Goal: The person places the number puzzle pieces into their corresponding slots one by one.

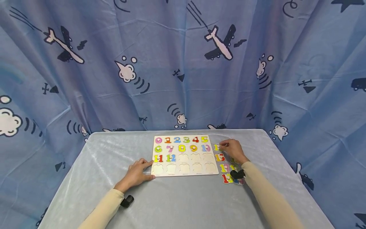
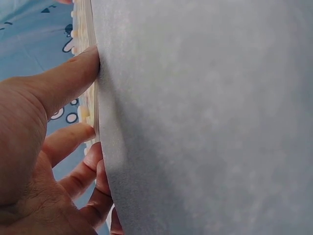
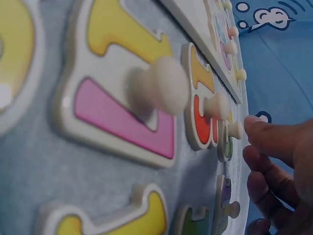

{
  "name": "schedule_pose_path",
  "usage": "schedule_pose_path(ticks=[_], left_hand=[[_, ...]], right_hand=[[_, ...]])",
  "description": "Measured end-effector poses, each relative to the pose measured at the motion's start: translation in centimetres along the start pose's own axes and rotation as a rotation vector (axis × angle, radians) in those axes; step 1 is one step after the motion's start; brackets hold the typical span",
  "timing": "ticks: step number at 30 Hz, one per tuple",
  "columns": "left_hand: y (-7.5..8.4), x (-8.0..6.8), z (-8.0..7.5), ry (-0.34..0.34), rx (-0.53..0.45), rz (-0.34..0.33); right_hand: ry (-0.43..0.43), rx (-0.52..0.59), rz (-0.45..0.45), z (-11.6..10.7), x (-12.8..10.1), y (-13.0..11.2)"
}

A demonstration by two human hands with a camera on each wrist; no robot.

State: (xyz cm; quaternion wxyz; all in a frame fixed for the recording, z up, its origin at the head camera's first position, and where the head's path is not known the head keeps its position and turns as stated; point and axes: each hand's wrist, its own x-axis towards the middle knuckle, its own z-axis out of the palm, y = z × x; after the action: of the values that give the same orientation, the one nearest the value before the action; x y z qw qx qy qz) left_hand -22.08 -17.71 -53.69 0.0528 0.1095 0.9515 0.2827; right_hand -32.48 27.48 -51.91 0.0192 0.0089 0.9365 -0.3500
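A wooden number puzzle board (image 1: 175, 172) lies on the table, with knobbed numbers 0 to 12 seated in its upper rows. My left hand (image 1: 137, 172) rests at its left side, thumb by the near corner and index finger on the edge; the left wrist view shows the thumb (image 2: 80, 71) against the board's side. Right of the board, my right hand (image 1: 233, 150) reaches over a yellow-and-green number piece (image 1: 216, 147). Close beside that piece's knob (image 3: 235, 130) are the right fingertips (image 3: 252, 125), slightly bent, with the piece flat on the table.
Loose pieces lie in two columns right of the board: a 15 (image 1: 220, 157), a 17 (image 1: 224, 168), a red-and-yellow number (image 1: 227, 178) and others partly under the right arm. Recesses show in the board's lower rows. A blue patterned curtain (image 1: 183, 79) hangs behind the table.
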Motion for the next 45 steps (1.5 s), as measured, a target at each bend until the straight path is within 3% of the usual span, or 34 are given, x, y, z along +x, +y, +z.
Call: schedule_pose_path(ticks=[14,23,35,45], left_hand=[[0.1,0.0,0.0,-0.005,-0.011,-0.007],[0.0,0.0,-0.1,-0.001,-0.006,0.004],[0.0,0.0,-0.2,0.002,0.001,0.013],[0.0,0.1,0.0,0.005,0.016,0.007]], right_hand=[[0.035,-0.074,-0.023,0.8,1.0,0.5],[0.113,-0.068,-0.126,1.1,-0.8,-2.8],[0.097,-0.008,-0.307,5.1,-3.4,-8.0],[0.028,0.0,-0.306,9.3,-3.9,-10.2]])
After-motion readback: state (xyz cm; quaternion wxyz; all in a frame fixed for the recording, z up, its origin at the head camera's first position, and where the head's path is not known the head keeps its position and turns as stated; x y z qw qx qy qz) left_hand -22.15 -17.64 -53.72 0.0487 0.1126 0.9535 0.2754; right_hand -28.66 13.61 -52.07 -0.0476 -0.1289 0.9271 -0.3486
